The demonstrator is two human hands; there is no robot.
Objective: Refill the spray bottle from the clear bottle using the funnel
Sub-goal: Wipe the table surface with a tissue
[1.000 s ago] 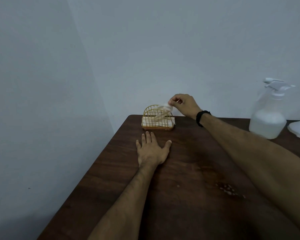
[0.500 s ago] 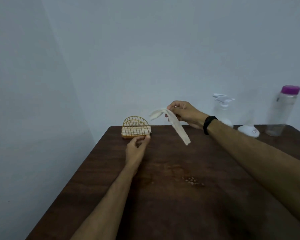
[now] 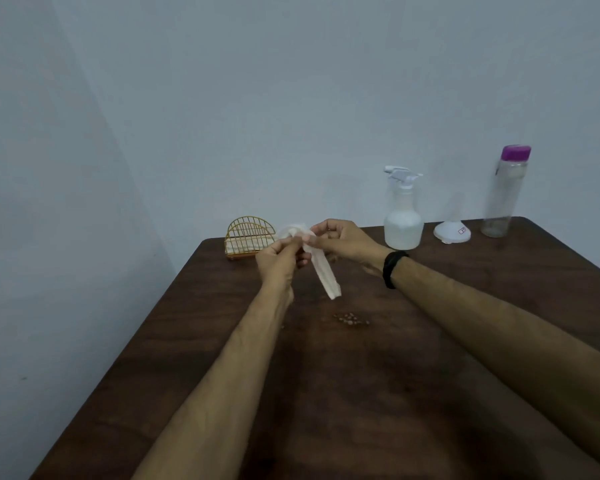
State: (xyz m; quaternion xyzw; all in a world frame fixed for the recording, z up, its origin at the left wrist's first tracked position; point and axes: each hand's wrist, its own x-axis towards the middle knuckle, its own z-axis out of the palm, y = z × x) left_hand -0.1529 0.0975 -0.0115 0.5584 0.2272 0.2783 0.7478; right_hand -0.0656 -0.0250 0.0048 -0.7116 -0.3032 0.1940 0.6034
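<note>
Both forearms reach out over the dark brown wooden desk [image 3: 430, 393], and just ahead of them a little cluster of pale droplets [image 3: 351, 319] sits on the wood. Above that spill, the two hands meet: the left hand [image 3: 280, 263] pinches a crumpled white paper tissue [image 3: 321, 270] with its fingers curled, and the right hand [image 3: 342, 242], black band [image 3: 392, 268] on its wrist, pinches the same tissue from the other side. A long strip of it dangles between them, its tip hanging clear of the desk. Behind the left hand, near the far left corner, stands a gold wire napkin holder [image 3: 249, 239] with white napkins inside. Along the far edge to the right, all upright and untouched: the translucent white spray bottle with its white trigger head [image 3: 403, 209], then the white plastic funnel [image 3: 452, 227] resting wide end down, spout up, then the tall clear bottle with a purple cap [image 3: 503, 192]. The three stand side by side, apart from one another.
</note>
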